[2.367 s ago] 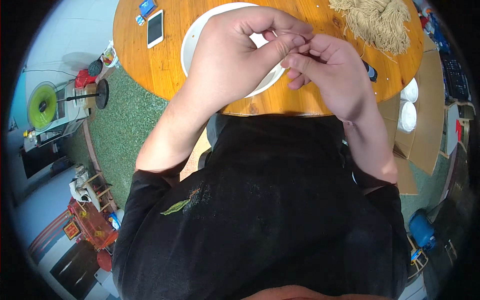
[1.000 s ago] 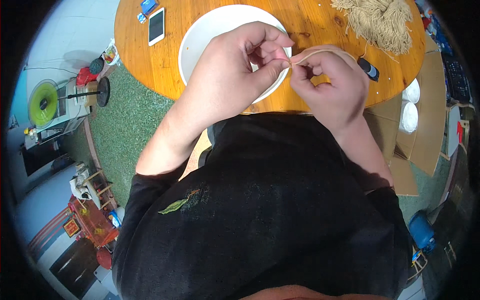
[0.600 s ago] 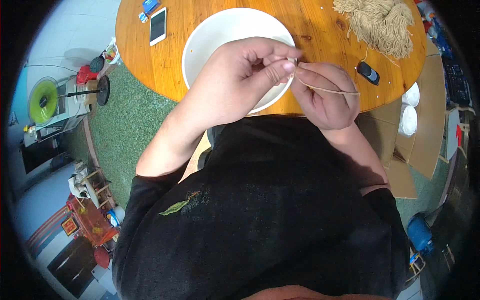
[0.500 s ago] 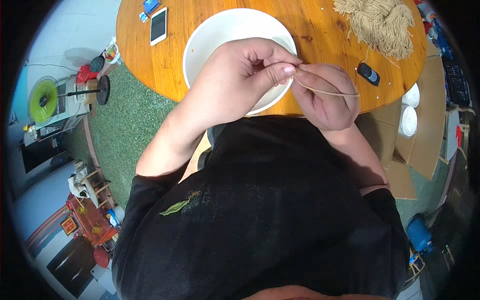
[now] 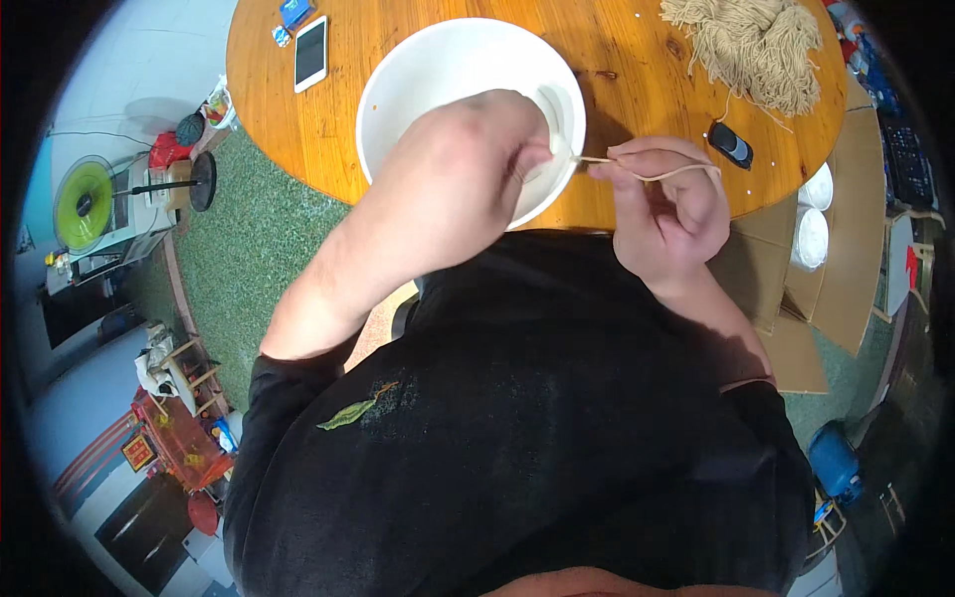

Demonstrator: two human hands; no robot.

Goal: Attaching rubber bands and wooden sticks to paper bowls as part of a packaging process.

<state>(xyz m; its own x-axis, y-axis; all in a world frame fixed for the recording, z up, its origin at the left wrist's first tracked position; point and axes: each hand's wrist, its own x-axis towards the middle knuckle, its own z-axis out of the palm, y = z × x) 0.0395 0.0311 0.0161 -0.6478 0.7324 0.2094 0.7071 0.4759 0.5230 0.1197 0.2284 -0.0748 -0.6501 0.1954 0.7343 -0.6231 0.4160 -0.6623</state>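
- Pinching a thin tan cord (image 5: 652,175) between its fingertips, the right hand (image 5: 665,207) sits closed over the near edge of the round wooden table (image 5: 637,60); the cord runs from the fingertips at the left, arcs over the knuckles and drops at the hand's right side.
- The cord's left end reaches toward the left hand (image 5: 468,164), which is curled shut just beside the right one, its fingertips meeting the cord's tip at the rim of the bowl; whether they truly grip the cord I cannot tell, since the back of the hand hides them.
- Under the left hand stands a large white bowl (image 5: 438,70), near the table's front edge; its inside looks bare where it shows.
- To the right of the right hand, a small black oblong device (image 5: 729,145) lies on the table, close to the cord's loop yet apart from it.
- Farther back on the right lies a loose heap of the same tan cord (image 5: 756,45).
- At the table's far left lie a white phone (image 5: 311,54) and a small blue packet (image 5: 293,12).
- Off the table to the right stand brown cardboard boxes (image 5: 846,249) with two white round lids (image 5: 814,214) between them and the table.
- On the green floor at the left stands a fan with a yellow-green centre (image 5: 85,191).
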